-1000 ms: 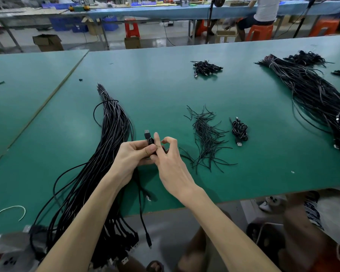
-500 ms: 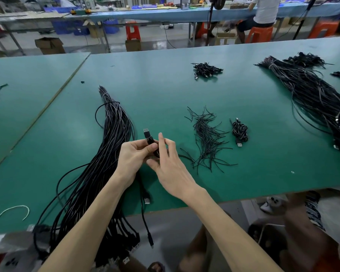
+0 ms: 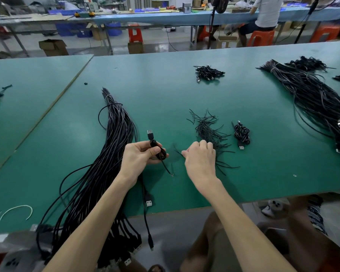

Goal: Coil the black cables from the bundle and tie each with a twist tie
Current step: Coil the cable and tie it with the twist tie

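The fingers (image 3: 154, 150) of the left hand (image 3: 138, 158) curl round a small coiled cable (image 3: 162, 154). Its USB plug (image 3: 150, 134) pokes up above the worktop (image 3: 165, 95), and most of the coil is hidden in the palm. The right hand (image 3: 200, 160) bends its fingers (image 3: 203, 144) down onto the twist ties (image 3: 208, 128); the tips are hidden, so a pinch cannot be told. The bundle (image 3: 116, 138) lies just left, partly covered by the left forearm.

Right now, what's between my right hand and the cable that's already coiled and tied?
In the head view, the pile of loose twist ties lies between your right hand and the tied coil.
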